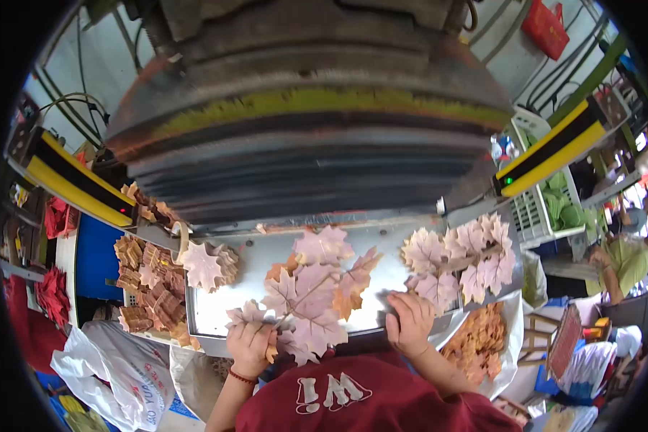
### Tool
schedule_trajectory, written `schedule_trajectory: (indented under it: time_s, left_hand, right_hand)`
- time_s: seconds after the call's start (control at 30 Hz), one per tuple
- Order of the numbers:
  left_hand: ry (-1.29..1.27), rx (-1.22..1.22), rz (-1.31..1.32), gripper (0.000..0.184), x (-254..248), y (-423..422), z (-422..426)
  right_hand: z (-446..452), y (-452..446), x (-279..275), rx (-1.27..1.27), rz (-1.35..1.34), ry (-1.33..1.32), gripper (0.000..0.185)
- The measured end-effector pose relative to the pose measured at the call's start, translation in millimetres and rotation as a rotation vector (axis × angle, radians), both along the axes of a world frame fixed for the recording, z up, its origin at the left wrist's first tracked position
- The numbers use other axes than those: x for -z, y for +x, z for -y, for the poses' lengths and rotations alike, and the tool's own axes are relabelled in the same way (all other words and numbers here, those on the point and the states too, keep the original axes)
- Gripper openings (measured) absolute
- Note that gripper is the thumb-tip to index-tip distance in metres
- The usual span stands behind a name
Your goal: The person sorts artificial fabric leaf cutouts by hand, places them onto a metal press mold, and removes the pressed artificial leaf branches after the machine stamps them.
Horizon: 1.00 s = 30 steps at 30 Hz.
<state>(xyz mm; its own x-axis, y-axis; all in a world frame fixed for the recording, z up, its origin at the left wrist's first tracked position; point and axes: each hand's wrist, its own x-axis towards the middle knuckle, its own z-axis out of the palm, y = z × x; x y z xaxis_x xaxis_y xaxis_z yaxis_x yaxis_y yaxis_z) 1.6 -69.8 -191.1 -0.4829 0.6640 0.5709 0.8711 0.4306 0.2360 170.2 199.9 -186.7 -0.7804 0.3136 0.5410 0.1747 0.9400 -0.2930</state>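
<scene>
My left hand [250, 345] is closed around the edge of some pinkish artificial maple leaves [313, 291] at the front left of a shiny metal tray [219, 306]. The leaves lie overlapping in the middle of the tray, some showing an orange-brown side. My right hand [410, 320] rests at the tray's front right edge, fingers bent and thumb apart, with nothing seen in it. Just beyond it are stacked pink leaves [439, 288] on the right. A neat leaf stack [205, 266] stands at the tray's left side.
A large press head [309, 158] hangs over the tray's far side, flanked by yellow-black bars [79, 176] [554, 147]. Bundled brown leaves [151, 281] fill the left side. A white sack of orange leaves [479, 342] stands at right. Another person [623, 263] is farther right.
</scene>
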Motion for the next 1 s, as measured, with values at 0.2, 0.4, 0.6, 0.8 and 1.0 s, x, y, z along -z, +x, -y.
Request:
schedule_trajectory:
  time_s: [0.2,0.4,0.6,0.8,1.0]
  left_hand:
    - [0.016,0.012,0.007,0.011,7,-1,1]
    - [-0.034,0.042,0.063,0.012,0,-1,2]
    - [-0.074,0.257,0.03,0.017,-93,0,-18]
    - [-0.061,0.524,-0.146,0.018,-139,4,-61]
    - [-0.065,0.472,0.151,0.01,-135,1,-93]
  right_hand:
    - [-1,1,2,-0.013,0.0,-0.032,0.03]
    - [-1,-1,1,-0.022,-0.034,-0.066,0.033]
    - [-13,-5,-55,-0.167,-0.155,-0.317,0.034]
    - [-19,-32,-105,-0.467,0.093,-0.283,0.033]
    - [-63,11,-92,-0.392,0.02,-0.533,0.024]
